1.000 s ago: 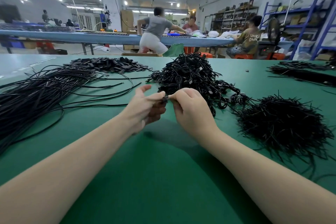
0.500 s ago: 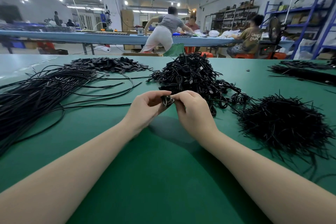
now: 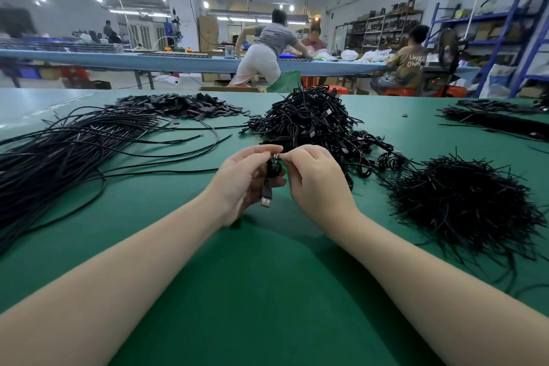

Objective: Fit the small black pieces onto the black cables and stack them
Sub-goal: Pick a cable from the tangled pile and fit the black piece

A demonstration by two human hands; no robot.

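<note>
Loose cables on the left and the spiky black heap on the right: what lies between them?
In the head view, between the loose cables and the spiky heap, the left hand and right hand hold a coiled cable over bare green table.

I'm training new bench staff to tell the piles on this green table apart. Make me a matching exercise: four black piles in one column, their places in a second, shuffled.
Things:
1. long loose cables
2. flat small pieces
3. coiled cable heap
4. bristly short-strand pile

Places:
A. far centre, beyond the hands
B. right of the right hand
C. far left, behind the long cables
D. left side, fanned toward the left hand

Pairs: 1-D, 2-C, 3-A, 4-B
</note>
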